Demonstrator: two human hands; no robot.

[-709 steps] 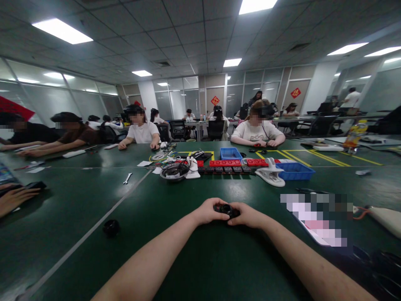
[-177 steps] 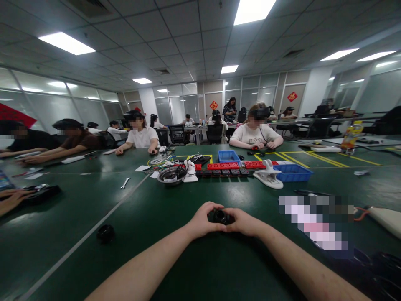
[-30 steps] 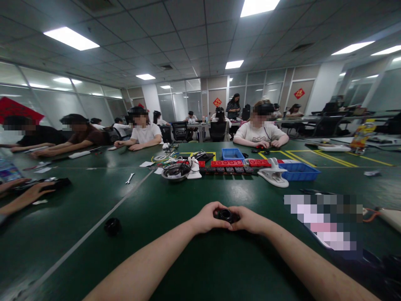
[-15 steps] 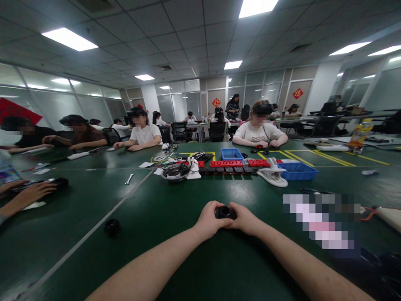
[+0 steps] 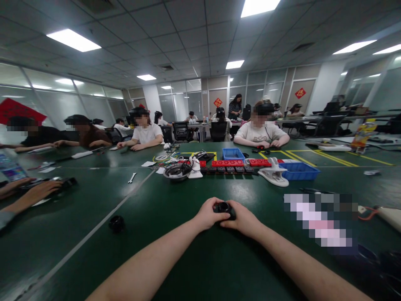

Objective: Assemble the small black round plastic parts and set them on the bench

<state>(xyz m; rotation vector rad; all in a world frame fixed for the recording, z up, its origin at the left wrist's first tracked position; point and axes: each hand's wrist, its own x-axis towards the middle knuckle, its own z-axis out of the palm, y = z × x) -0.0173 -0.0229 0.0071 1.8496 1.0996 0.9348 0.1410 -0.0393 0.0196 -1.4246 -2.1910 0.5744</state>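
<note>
A small black round part (image 5: 224,207) with a ring-shaped opening on top is held between both hands, near the middle of the green table. My left hand (image 5: 209,214) wraps its left side, the thumb across its front. My right hand (image 5: 240,217) grips it from the right, with the thumb lower down. The underside of the part is hidden by the fingers. Another black round part (image 5: 117,224) lies on the table to the left, apart from my hands.
Beyond my hands lie a metal bowl with cables (image 5: 177,170), red socket strips (image 5: 227,163), a white clamp (image 5: 274,175) and a blue bin (image 5: 299,171). A wrench (image 5: 132,178) lies left. Another person's hands (image 5: 37,193) work at far left.
My hands have shifted slightly on the black part, and the right thumb now sits lower, apart from the left thumb. The person's hands at far left have moved a little.
</note>
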